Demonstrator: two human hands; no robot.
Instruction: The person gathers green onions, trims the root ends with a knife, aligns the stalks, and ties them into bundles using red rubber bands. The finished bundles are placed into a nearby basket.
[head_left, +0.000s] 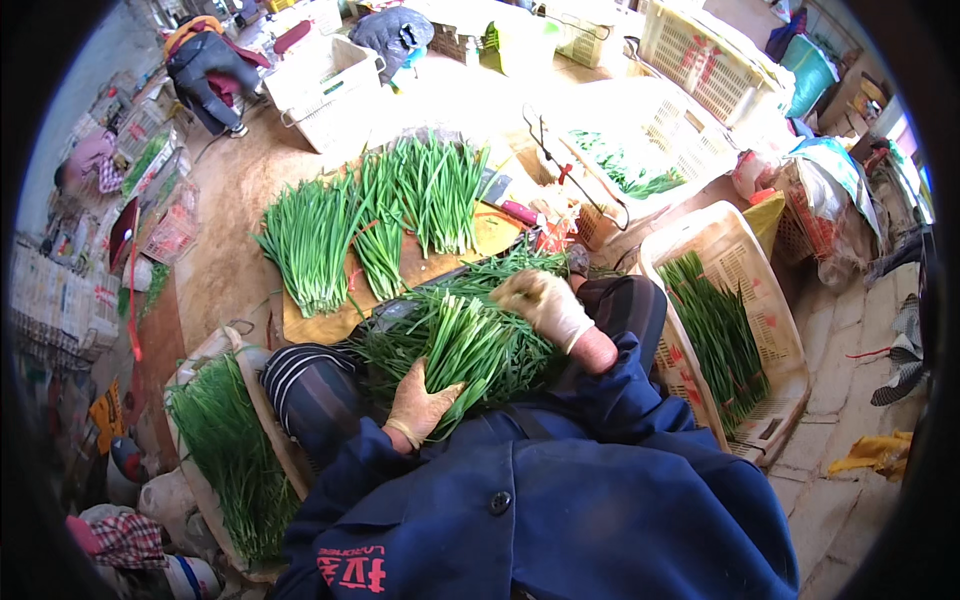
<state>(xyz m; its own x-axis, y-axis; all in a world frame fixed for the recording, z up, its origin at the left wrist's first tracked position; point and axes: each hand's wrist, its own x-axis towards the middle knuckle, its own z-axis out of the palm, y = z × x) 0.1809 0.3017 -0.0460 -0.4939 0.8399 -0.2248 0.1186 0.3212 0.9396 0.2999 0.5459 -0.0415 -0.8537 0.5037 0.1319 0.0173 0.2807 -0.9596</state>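
My left hand (424, 405), in a pale thin glove, is closed around the lower side of a bunch of garlic chives (469, 345) over my lap. The bunch's pale cut ends point up and away from me. Loose green leaves (390, 358) lie under and around it. My right hand (545, 306), gloved too, hovers just right of the bunch with its fingers curled; whether anything is between them is hidden. Beyond my knees, a wooden board (307, 328) carries a left bunch (315, 251), a narrower middle bunch (381, 259) and a right bunch (444, 199) of chives.
A pink-handled knife (520, 211) lies at the board's right. Crates of chives flank me, a left crate (261, 416) and a right crate (784, 367). A white crate (326, 94) stands farther off. One person (206, 71) bends over; another person (94, 161) is at far left.
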